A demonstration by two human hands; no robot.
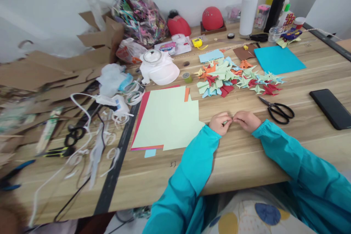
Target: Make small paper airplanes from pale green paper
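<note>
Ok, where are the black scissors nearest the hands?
The scissors lie in the head view just right of the right hand, between it and the black phone.

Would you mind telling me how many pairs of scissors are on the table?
3 pairs of scissors: one right of the right hand; one at the back by the paper towel roll; one, blurred, at left among white strips. Clutter may hide more.

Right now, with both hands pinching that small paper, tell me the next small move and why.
Probably press the crease flat on the table. The left hand and right hand meet fingertip to fingertip on a tiny pale green paper, low over the wood; the pile of folded figures beyond suggests more folding.
</note>
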